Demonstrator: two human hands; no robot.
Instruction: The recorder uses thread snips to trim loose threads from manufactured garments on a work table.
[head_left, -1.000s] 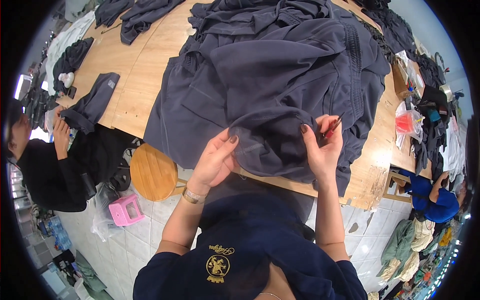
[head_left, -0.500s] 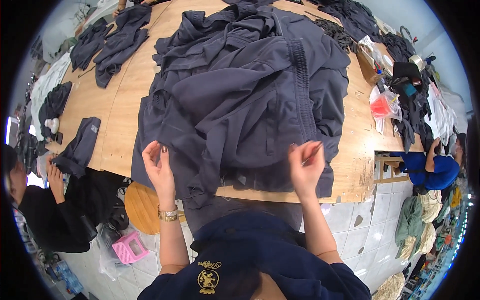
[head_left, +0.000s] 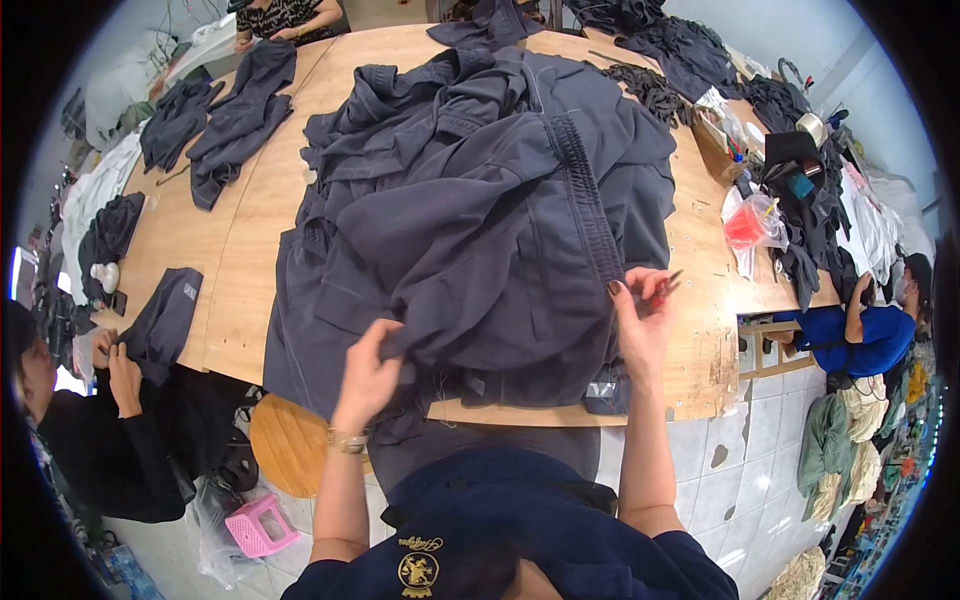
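A heap of dark grey garments (head_left: pixel 470 200) lies on the table before me. On its top is a pair of trousers with a gathered elastic waistband (head_left: pixel 585 200) running down the right side. My left hand (head_left: pixel 370 365) is closed on a fold of this cloth near the front of the heap. At the waistband's near end, my right hand (head_left: pixel 645 315) has its thumb and fingers on the elastic. The same hand keeps a small red-handled pair of thread snips (head_left: pixel 663 290) in its curled fingers, blades pointing up and right.
The wooden table (head_left: pixel 250 250) carries more dark garments (head_left: pixel 240 125) at the far left. A red drink in a plastic bag (head_left: pixel 745 225) stands at the right. Co-workers sit left, right and at the far side. A round wooden stool (head_left: pixel 290 450) and pink stool (head_left: pixel 262 525) are below.
My left hand has moved right and taken hold of the cloth. My right hand has shifted right to the waistband's end, and the trousers are drawn nearer me.
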